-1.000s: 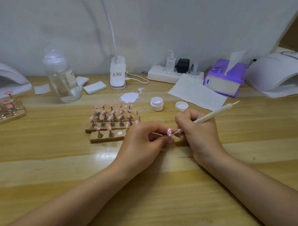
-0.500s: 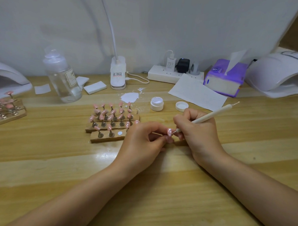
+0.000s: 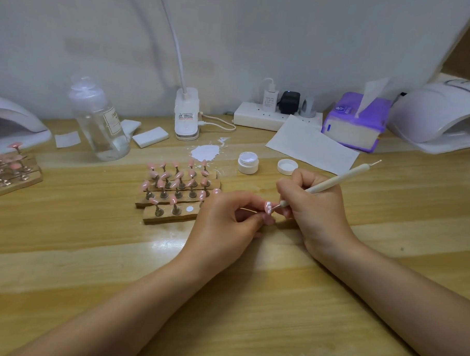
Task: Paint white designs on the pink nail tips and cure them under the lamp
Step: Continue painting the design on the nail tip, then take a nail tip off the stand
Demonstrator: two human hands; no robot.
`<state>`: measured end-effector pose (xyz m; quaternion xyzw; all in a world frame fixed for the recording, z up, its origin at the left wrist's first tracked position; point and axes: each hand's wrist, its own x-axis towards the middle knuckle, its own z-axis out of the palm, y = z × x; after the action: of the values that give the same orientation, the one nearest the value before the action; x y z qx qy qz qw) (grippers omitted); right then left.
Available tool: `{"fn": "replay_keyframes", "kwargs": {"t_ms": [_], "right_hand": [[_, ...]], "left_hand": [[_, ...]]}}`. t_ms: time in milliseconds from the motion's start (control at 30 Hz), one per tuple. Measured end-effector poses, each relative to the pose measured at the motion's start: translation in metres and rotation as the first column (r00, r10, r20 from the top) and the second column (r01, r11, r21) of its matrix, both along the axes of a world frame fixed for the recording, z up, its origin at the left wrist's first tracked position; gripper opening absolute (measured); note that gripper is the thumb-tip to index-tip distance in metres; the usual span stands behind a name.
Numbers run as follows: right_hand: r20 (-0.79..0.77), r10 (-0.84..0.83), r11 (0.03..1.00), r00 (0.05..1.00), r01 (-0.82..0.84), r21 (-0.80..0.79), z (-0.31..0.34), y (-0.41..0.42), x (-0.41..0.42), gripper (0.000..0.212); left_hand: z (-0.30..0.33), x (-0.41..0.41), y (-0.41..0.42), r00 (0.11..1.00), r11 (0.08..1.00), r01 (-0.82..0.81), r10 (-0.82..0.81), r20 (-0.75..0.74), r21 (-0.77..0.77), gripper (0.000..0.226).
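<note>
— What's on your counter [image 3: 63, 251]?
— A lamp [image 3: 441, 117] far right, and a wooden stand [image 3: 167, 215] of pink tips.
— And your hands?
— Your left hand [image 3: 221, 220] pinches one nail tip [image 3: 268, 207] (white-dotted); your right hand [image 3: 316, 208] grips the dotting pen [image 3: 336, 179], touching it.

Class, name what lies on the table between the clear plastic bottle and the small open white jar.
In the head view: a white paint puddle lies between clear plastic bottle and small open white jar.

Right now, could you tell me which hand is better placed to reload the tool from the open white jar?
Right: the right hand already grips the dotting tool, and the jar sits just beyond it. The left hand holds the nail tip.
</note>
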<state>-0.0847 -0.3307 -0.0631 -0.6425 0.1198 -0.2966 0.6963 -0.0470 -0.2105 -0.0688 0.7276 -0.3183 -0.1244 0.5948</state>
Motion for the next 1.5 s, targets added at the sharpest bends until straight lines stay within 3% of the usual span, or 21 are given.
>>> {"fn": "replay_keyframes", "kwargs": {"t_ms": [133,300,367,567,733,800,967,1367,1500], "right_hand": [[0.011,-0.034,0.999,0.999,0.033,0.022,0.001,0.0,0.0,0.033],[0.008,-0.135,0.935,0.991,0.125,0.332,0.008,-0.002,0.001,0.052],[0.005,-0.143,0.921,0.99,0.131,0.366,0.011,-0.001,0.0,0.05],[-0.028,-0.15,0.984,0.988,0.152,0.097,0.009,0.003,-0.006,0.061],[0.075,-0.053,0.991,0.996,0.061,-0.119,0.01,-0.002,-0.011,0.036],[0.099,0.045,0.972,0.994,-0.02,-0.236,0.011,-0.005,-0.012,0.027],[0.033,0.195,0.876,0.98,-0.159,-0.454,0.008,-0.004,-0.017,0.038],[0.077,0.18,0.882,0.981,-0.126,-0.454,0.014,0.011,-0.023,0.033],[0.189,0.18,0.945,0.965,-0.117,-0.305,0.021,0.017,-0.022,0.033]], "left_hand": [[0.003,-0.002,0.001,1.0,1.0,0.001,-0.001,0.006,0.012,0.02],[0.008,-0.007,0.004,1.0,1.0,0.009,-0.009,-0.008,0.005,0.009],[0.01,-0.007,0.006,1.0,1.0,0.008,-0.008,-0.006,-0.02,0.007],[0.009,-0.005,0.009,0.996,0.984,-0.007,-0.009,-0.089,-0.179,0.011],[0.011,-0.005,0.01,0.992,0.969,-0.02,-0.013,-0.129,-0.246,0.015],[0.011,-0.005,0.011,0.992,0.966,-0.021,-0.012,-0.125,-0.259,0.015],[0.013,-0.006,0.013,0.993,0.956,-0.042,0.009,-0.114,-0.289,0.016],[0.025,-0.006,0.03,0.994,0.984,0.03,-0.048,-0.098,-0.177,0.018],[0.05,0.005,0.041,0.99,0.995,0.101,-0.102,-0.101,-0.019,0.021]]}}
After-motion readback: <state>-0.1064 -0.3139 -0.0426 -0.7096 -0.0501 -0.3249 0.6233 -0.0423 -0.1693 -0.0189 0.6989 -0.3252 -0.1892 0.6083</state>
